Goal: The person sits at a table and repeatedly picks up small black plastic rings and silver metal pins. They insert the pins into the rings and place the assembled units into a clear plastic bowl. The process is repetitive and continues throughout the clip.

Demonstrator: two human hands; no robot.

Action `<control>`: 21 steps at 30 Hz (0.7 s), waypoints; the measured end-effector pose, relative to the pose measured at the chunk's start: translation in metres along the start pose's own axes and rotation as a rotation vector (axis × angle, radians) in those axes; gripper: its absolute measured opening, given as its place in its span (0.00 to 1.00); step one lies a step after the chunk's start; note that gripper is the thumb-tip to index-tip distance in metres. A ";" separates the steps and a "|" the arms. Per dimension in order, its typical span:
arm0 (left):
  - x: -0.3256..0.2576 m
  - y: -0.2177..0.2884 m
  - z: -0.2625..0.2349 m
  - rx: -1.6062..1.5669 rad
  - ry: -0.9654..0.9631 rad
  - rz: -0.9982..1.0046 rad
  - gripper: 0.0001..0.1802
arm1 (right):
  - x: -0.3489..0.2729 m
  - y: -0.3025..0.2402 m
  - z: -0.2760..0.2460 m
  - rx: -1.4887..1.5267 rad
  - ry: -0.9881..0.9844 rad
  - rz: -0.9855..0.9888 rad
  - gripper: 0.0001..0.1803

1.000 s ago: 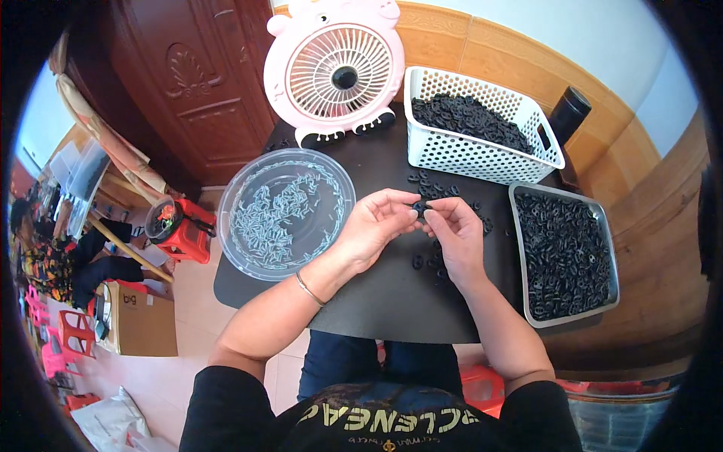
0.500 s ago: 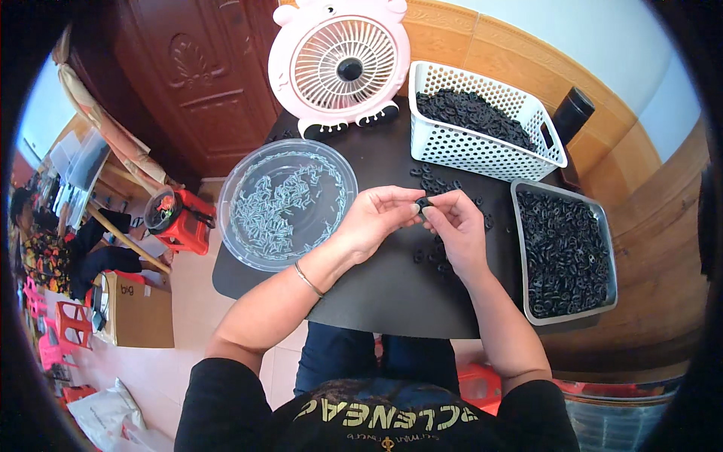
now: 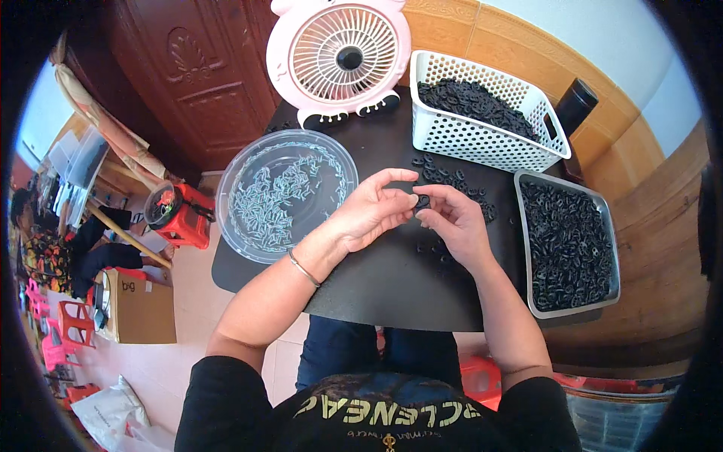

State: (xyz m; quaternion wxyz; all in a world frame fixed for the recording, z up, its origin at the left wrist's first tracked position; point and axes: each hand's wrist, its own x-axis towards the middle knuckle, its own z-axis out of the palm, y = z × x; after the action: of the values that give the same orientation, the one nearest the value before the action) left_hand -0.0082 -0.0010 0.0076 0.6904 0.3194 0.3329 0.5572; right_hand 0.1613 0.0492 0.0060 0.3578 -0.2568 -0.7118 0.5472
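Note:
Above the middle of the dark table, my right hand (image 3: 458, 224) pinches a small black plastic piece (image 3: 422, 202) between thumb and fingers. Close against its left side is my left hand (image 3: 370, 211), thumb pressed to the fingers and index finger raised. Whatever the left fingertips hold is hidden or too small to name. Under and behind the hands lie loose black pieces (image 3: 452, 179). A round clear tub (image 3: 226, 226) of small silvery pins stands to the left. On the right is a grey tray (image 3: 532, 297) full of small black oval pieces.
A white perforated basket (image 3: 482, 149) of black parts stands at the back right, with a black cylinder (image 3: 576, 105) behind it. The pink fan (image 3: 277, 56) stands at the back. Off to the left are a red stool (image 3: 188, 226), a cardboard box (image 3: 147, 313) and another person (image 3: 68, 252).
My left index finger has lifted away from the black piece, while the left thumb stays beside it. The right hand keeps its pinch. The whole view has shifted slightly.

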 end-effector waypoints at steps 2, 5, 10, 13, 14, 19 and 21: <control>0.000 0.000 0.000 0.007 -0.006 -0.006 0.21 | -0.001 0.003 0.000 -0.003 0.007 0.005 0.15; 0.000 0.000 -0.002 0.001 -0.031 -0.019 0.21 | -0.002 0.004 0.003 -0.010 0.027 -0.007 0.15; 0.000 -0.001 -0.005 0.003 -0.050 -0.045 0.22 | -0.005 0.003 0.006 -0.039 0.054 -0.036 0.14; -0.001 0.000 -0.005 -0.011 -0.048 -0.062 0.21 | -0.006 0.004 0.007 -0.032 0.054 -0.046 0.13; -0.002 0.001 -0.006 -0.002 -0.055 -0.071 0.21 | -0.006 0.006 0.007 -0.026 0.052 -0.048 0.13; -0.002 0.001 -0.007 0.004 -0.057 -0.058 0.21 | -0.003 -0.001 0.007 -0.047 0.012 -0.016 0.11; -0.002 0.000 -0.006 -0.014 -0.067 -0.051 0.21 | -0.004 0.000 0.007 0.003 -0.005 -0.006 0.11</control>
State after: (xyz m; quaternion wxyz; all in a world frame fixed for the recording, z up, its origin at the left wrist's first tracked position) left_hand -0.0138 -0.0030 0.0046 0.7172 0.3247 0.3137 0.5308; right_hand 0.1588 0.0419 0.0043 0.3582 -0.2528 -0.7127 0.5476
